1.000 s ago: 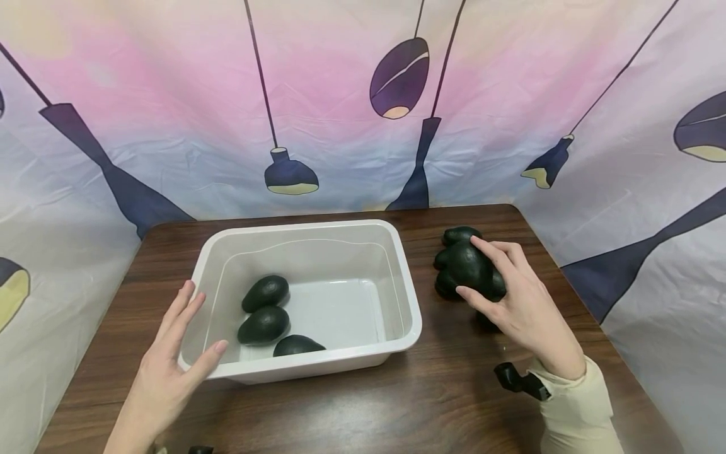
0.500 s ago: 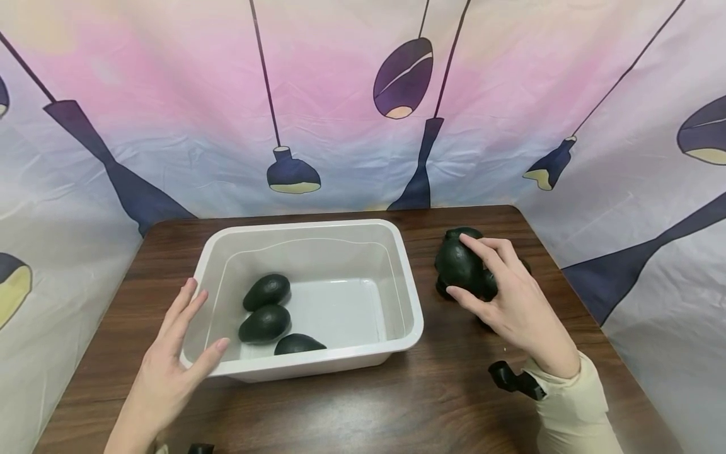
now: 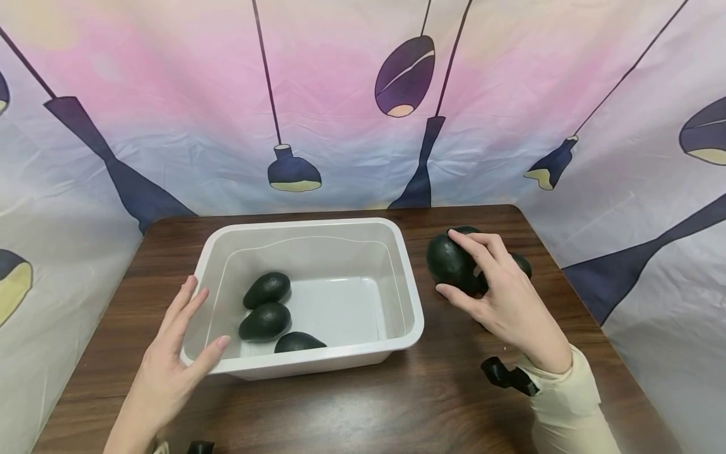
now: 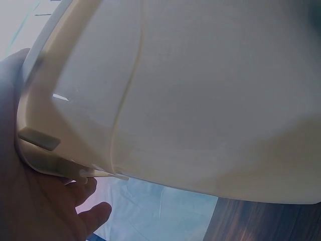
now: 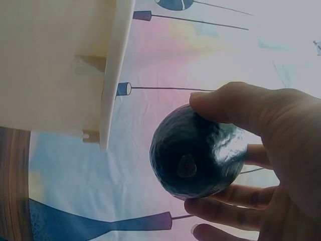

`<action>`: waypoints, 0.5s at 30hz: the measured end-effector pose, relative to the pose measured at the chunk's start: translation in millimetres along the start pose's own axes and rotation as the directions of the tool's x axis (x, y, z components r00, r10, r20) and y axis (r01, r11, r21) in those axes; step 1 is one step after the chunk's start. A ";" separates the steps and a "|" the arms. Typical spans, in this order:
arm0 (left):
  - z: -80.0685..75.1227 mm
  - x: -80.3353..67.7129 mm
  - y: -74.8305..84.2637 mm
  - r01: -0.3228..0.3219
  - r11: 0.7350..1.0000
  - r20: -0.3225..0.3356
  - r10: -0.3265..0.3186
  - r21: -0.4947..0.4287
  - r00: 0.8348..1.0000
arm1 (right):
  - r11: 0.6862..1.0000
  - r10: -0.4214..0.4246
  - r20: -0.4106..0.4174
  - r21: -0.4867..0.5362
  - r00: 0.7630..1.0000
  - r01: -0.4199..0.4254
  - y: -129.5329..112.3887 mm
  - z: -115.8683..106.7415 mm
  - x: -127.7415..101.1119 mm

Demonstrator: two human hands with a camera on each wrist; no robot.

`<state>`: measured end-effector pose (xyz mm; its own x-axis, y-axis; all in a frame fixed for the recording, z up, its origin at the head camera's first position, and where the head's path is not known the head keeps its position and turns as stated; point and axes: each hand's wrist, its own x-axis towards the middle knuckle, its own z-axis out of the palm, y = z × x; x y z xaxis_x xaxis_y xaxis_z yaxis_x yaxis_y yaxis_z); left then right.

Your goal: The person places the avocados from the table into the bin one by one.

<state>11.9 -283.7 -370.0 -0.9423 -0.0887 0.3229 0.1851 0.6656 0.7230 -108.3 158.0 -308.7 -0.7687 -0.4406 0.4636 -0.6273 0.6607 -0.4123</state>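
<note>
My right hand (image 3: 505,296) grips a dark green avocado (image 3: 450,261) between thumb and fingers, to the right of the white tub (image 3: 409,296). In the right wrist view the avocado (image 5: 193,155) shows its stem end, and the tub's outer wall (image 5: 55,65) stands to its left. My left hand (image 3: 170,359) rests at the tub's near left corner, fingers fairly straight along the rim. The left wrist view has that hand (image 4: 50,201) against the tub's outer side (image 4: 200,100). Inside the tub lie three avocados (image 3: 265,321), toward its left and front.
More avocados (image 3: 520,263) lie behind and under my right hand, partly hidden by it. The dark wooden table (image 3: 340,410) ends at a printed cloth backdrop (image 3: 340,113) behind and at both sides.
My right hand has lifted the avocado off the pile and moved it left toward the tub. The remaining avocados have shifted a little. My left hand has stayed at the tub's corner.
</note>
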 end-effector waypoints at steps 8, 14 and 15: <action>0.3 0.1 -1.8 0.001 1.000 -0.003 -0.001 0.000 1.000 | 1.000 -0.008 0.009 0.008 1.000 0.008 -4.9 2.2 3.0; 0.3 0.0 -2.4 0.001 1.000 -0.002 -0.001 0.002 1.000 | 1.000 -0.023 0.012 0.008 1.000 0.022 -8.9 4.1 5.9; 0.4 0.1 -2.4 0.000 1.000 -0.001 0.000 0.001 1.000 | 1.000 -0.027 0.012 0.008 1.000 0.027 -9.5 4.3 6.4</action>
<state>11.3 -285.1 -372.0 -0.9420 -0.0898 0.3232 0.1844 0.6663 0.7225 -107.8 146.3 -305.3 -0.7533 -0.4656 0.4646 -0.6484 0.6439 -0.4061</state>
